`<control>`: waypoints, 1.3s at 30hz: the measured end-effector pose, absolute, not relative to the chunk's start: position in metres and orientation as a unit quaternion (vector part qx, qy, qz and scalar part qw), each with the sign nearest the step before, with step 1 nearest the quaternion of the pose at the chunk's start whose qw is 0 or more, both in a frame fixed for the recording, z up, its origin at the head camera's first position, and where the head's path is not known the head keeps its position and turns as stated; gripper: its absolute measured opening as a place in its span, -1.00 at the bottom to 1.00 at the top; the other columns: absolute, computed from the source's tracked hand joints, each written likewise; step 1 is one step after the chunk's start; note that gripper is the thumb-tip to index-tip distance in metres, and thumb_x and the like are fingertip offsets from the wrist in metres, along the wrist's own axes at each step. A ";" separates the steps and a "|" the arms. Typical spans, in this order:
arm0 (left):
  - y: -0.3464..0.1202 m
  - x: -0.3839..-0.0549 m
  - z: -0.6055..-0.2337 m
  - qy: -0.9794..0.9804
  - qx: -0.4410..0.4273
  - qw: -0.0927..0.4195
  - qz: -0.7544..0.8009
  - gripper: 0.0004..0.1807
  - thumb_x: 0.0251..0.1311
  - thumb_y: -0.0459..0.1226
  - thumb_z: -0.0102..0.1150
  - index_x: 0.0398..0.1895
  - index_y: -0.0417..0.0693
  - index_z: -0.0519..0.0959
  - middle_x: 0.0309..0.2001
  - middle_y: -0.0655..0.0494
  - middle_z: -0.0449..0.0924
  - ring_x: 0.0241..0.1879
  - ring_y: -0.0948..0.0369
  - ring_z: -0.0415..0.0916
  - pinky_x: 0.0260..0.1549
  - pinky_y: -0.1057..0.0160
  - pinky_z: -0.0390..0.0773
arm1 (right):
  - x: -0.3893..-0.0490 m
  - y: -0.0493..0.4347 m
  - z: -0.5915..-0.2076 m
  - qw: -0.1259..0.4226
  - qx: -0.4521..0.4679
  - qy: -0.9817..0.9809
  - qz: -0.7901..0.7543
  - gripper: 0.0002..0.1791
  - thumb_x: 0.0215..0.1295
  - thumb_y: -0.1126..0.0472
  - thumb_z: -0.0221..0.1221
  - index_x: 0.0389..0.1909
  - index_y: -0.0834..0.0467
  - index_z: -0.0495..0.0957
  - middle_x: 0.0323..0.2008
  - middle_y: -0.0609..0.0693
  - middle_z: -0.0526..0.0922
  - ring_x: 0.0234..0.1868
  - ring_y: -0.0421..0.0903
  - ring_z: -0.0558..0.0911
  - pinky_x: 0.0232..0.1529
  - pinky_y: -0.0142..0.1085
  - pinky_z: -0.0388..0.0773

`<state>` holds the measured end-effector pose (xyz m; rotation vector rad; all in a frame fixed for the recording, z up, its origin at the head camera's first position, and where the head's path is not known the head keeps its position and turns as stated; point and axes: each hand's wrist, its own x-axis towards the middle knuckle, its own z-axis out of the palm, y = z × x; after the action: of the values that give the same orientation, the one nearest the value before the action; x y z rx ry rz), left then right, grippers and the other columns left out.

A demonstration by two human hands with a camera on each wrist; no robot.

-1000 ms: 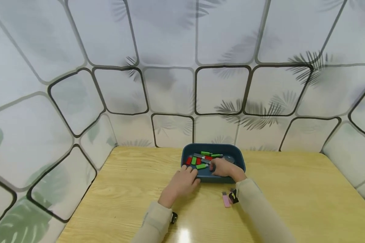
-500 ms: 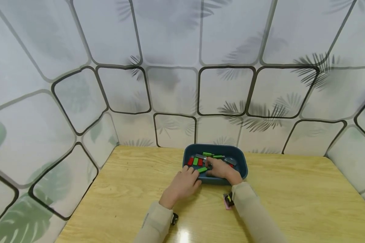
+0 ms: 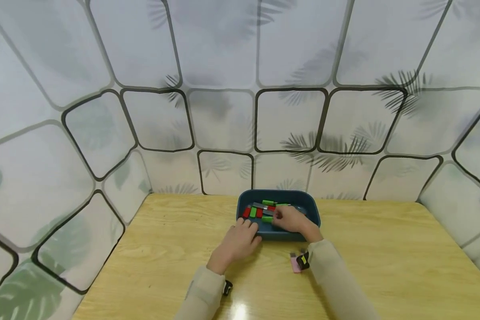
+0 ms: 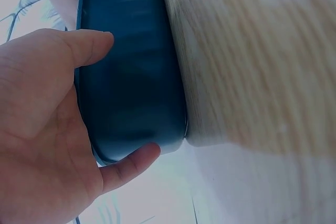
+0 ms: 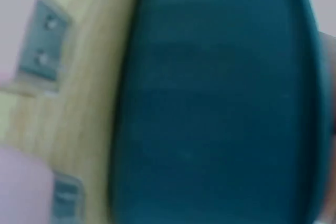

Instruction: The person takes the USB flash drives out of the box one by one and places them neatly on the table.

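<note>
A dark blue plastic bin stands at the back of the table, holding several USB flash drives in green, red and grey. My left hand grips its front left corner. In the left wrist view the thumb lies against the outer wall and the little finger reaches round the end. My right hand is inside the bin with bent fingers at the green drive's right end. Whether they pinch it is hidden; the bin wall blocks the right wrist view.
Pink USB drives lie on the wooden table in front of the bin, partly behind the right wrist's black camera. Patterned cloth rises close behind the bin.
My right hand reached left across the drives, then drew back slightly right. The front green drive now lies more level. My left hand stays on the bin; the head view shifts slightly.
</note>
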<state>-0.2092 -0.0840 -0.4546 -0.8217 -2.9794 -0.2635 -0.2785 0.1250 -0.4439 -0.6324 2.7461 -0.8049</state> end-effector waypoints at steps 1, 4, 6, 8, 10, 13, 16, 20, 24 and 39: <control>-0.084 -0.209 -0.455 -0.961 -0.264 0.017 -0.085 -0.76 0.46 -0.04 0.02 -0.14 -0.01 0.49 -0.20 0.09 0.48 -0.20 0.14 0.29 -0.31 0.15 0.47 | -0.276 0.127 -0.443 0.099 -0.204 0.930 -0.288 -0.92 0.37 0.24 0.18 -0.33 0.15 0.54 -0.44 -0.05 0.56 -0.48 -0.15 0.47 -0.37 -0.25 0.43; -0.084 -0.208 -0.455 -0.961 -0.264 0.014 -0.087 -0.76 0.46 -0.04 0.02 -0.13 -0.01 0.49 -0.20 0.09 0.49 -0.20 0.14 0.29 -0.29 0.14 0.48 | -0.264 0.135 -0.439 0.064 -0.178 0.922 -0.337 -0.92 0.39 0.21 0.18 -0.26 0.15 0.55 -0.39 -0.04 0.57 -0.45 -0.12 0.48 -0.37 -0.22 0.44; -0.083 -0.207 -0.454 -0.960 -0.265 0.012 -0.086 -0.75 0.46 -0.04 0.01 -0.12 -0.02 0.49 -0.19 0.08 0.49 -0.19 0.15 0.30 -0.27 0.13 0.48 | -0.255 0.140 -0.436 0.032 -0.158 0.916 -0.368 -0.90 0.39 0.19 0.19 -0.23 0.15 0.54 -0.33 0.00 0.56 -0.41 -0.11 0.48 -0.34 -0.21 0.44; -0.082 -0.208 -0.453 -0.960 -0.267 0.010 -0.084 -0.75 0.46 -0.04 0.01 -0.11 -0.02 0.49 -0.19 0.08 0.49 -0.19 0.15 0.29 -0.28 0.14 0.48 | -0.246 0.144 -0.433 -0.001 -0.144 0.910 -0.388 -0.89 0.39 0.19 0.20 -0.20 0.15 0.54 -0.28 0.03 0.55 -0.42 -0.11 0.47 -0.35 -0.22 0.43; -0.081 -0.209 -0.452 -0.960 -0.268 0.011 -0.084 -0.75 0.46 -0.04 0.01 -0.11 -0.02 0.49 -0.19 0.08 0.48 -0.19 0.14 0.29 -0.28 0.14 0.48 | -0.240 0.146 -0.430 -0.038 -0.135 0.904 -0.403 -0.87 0.38 0.19 0.21 -0.19 0.16 0.54 -0.25 0.06 0.55 -0.44 -0.12 0.46 -0.37 -0.23 0.43; -0.081 -0.211 -0.451 -0.959 -0.268 0.018 -0.085 -0.75 0.46 -0.04 0.01 -0.12 -0.02 0.48 -0.20 0.08 0.47 -0.20 0.13 0.28 -0.29 0.13 0.47 | -0.237 0.148 -0.424 -0.086 -0.130 0.891 -0.426 -0.87 0.36 0.21 0.24 -0.18 0.18 0.56 -0.30 0.08 0.57 -0.51 -0.12 0.44 -0.44 -0.27 0.41; -0.082 -0.213 -0.450 -0.960 -0.265 0.024 -0.089 -0.76 0.46 -0.05 0.00 -0.14 -0.03 0.48 -0.21 0.08 0.47 -0.21 0.13 0.27 -0.30 0.14 0.46 | -0.235 0.148 -0.419 -0.113 -0.136 0.880 -0.440 -0.86 0.35 0.21 0.25 -0.18 0.18 0.58 -0.37 0.05 0.58 -0.52 -0.11 0.43 -0.46 -0.28 0.40; -0.084 -0.211 -0.452 -0.960 -0.266 0.026 -0.088 -0.77 0.45 -0.06 0.02 -0.16 -0.02 0.48 -0.22 0.08 0.47 -0.23 0.13 0.26 -0.34 0.15 0.43 | -0.227 0.147 -0.419 -0.110 -0.147 0.879 -0.439 -0.89 0.33 0.22 0.27 -0.21 0.16 0.59 -0.42 -0.02 0.57 -0.51 -0.14 0.41 -0.45 -0.30 0.39; -0.087 -0.209 -0.453 -0.959 -0.268 0.022 -0.091 -0.77 0.45 -0.07 0.04 -0.14 -0.04 0.48 -0.21 0.06 0.48 -0.23 0.13 0.26 -0.33 0.14 0.44 | -0.215 0.141 -0.425 -0.099 -0.167 0.876 -0.442 -0.90 0.31 0.26 0.29 -0.21 0.15 0.59 -0.41 -0.07 0.59 -0.53 -0.20 0.40 -0.46 -0.32 0.40; -0.085 -0.210 -0.454 -0.958 -0.273 0.036 -0.085 -0.76 0.45 -0.06 0.04 -0.16 -0.04 0.49 -0.23 0.05 0.49 -0.23 0.12 0.31 -0.32 0.13 0.48 | -0.198 0.125 -0.431 0.041 -0.235 0.892 -0.385 -0.82 0.36 0.23 0.25 -0.09 0.16 0.55 -0.38 -0.16 0.63 -0.45 -0.26 0.52 -0.38 -0.35 0.48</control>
<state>-0.2097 -0.0855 -0.4545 -0.8381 -2.9408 -0.2613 -0.1979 0.1245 -0.4307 -0.7195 2.7298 -1.1775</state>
